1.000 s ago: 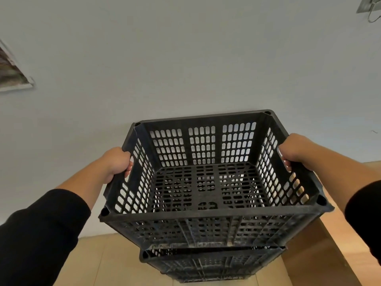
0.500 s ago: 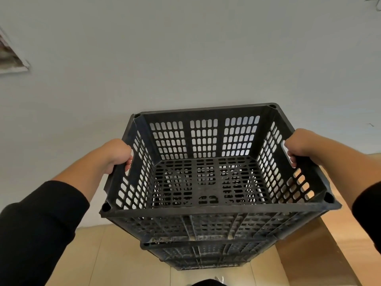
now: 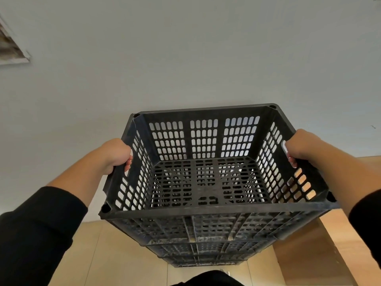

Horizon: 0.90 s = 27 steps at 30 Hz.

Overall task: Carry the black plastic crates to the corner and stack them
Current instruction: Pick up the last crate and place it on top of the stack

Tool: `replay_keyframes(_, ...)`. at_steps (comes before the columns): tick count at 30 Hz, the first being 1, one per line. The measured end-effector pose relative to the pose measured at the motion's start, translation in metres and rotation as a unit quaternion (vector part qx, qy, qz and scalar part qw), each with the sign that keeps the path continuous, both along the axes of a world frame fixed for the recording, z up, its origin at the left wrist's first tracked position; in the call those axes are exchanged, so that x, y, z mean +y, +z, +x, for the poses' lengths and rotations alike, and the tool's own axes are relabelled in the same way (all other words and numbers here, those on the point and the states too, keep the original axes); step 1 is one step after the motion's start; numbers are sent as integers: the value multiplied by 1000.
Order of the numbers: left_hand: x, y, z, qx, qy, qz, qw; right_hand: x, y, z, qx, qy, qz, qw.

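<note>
A black slotted plastic crate [image 3: 206, 182] fills the middle of the head view, close to a pale wall. My left hand [image 3: 115, 155] grips the handle slot in its left side and my right hand [image 3: 301, 147] grips the slot in its right side. The crate is empty. Directly beneath it shows the rim of another black crate [image 3: 202, 256] in a stack, and I cannot tell whether the held crate touches it. The stack's base is hidden.
The pale wall [image 3: 185, 58] stands right behind the crates. A wooden piece of furniture [image 3: 329, 244] sits close on the right. Light floor tiles [image 3: 103, 254] lie to the left. A framed picture [image 3: 10, 50] hangs at upper left.
The crate in my hands has come down over the stacked crate beneath, and less of that lower crate shows now. Both hands kept their grip.
</note>
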<state>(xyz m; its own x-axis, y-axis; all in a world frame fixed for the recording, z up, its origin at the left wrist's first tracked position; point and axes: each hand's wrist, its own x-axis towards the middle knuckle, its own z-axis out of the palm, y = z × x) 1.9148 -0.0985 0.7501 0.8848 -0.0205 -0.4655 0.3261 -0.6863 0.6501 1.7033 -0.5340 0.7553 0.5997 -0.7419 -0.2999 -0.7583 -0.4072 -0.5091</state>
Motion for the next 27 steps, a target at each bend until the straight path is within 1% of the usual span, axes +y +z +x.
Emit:
replay_keyframes(4, 3, -1, -3, -55, -43, 19, 997, -2, -2, -3, 0, 1, 10, 1000)
replay_keyframes(6, 4, -2, -8, -89, -66, 44, 993, -3, -3, -2, 0, -2, 8, 1000)
replay_keyframes(9, 0, -4, -16, -142, -74, 78, 984, -3, -2, 1, -14, -19, 11, 1000)
replay_keyframes(11, -3, -3, -16, -147, -71, 79, 983, -1, -1, 0, -14, -19, -12, 1000)
replay_keyframes(15, -5, 1, -16, -148, -72, 83, 983, 8, -3, -10, 19, 28, -122, 992)
replay_keyframes(17, -5, 1, -18, -150, -68, 86, 983, 10, -5, -11, 26, 32, -146, 988)
replay_keyframes(23, -9, 4, -21, -151, -75, 105, 980, 18, -3, -10, 32, 28, -143, 989)
replay_keyframes(26, -3, 0, -17, -150, -67, 109, 980, 29, 2, -13, 61, 17, -135, 989)
replay_keyframes(27, -2, -1, -15, -155, -73, 126, 977, 34, 4, -14, 77, 18, -143, 987)
